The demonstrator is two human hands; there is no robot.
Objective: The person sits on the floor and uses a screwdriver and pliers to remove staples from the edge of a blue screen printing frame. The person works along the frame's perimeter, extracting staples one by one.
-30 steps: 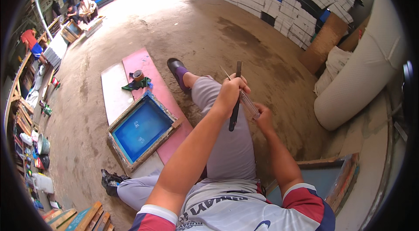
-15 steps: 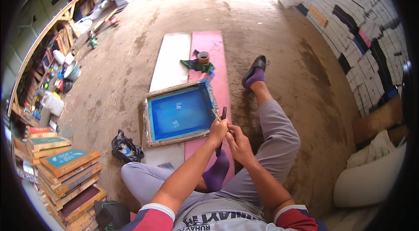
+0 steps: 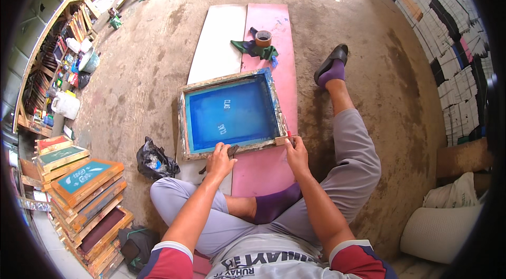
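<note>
A screen-printing frame with weathered wooden sides and blue mesh lies in front of me on the white and pink boards. My left hand is at its near edge, fingers closed round a slim dark tool that sticks out on both sides. At the near right corner is my right hand, fingers closed on a small item with a red end; its kind is mostly hidden. A tan piece shows at that corner beside my right thumb. Small pale lettering marks the mesh.
Beyond the frame, a roll of brown tape rests by a dark green cloth on the boards. A black plastic bag sits left of the frame. Stacked wooden frames stand farther left. A white roll lies at right.
My hands have parted from where they met over the frame's near right corner. The left has moved left along the near edge with the dark tool; the right remains at that corner.
</note>
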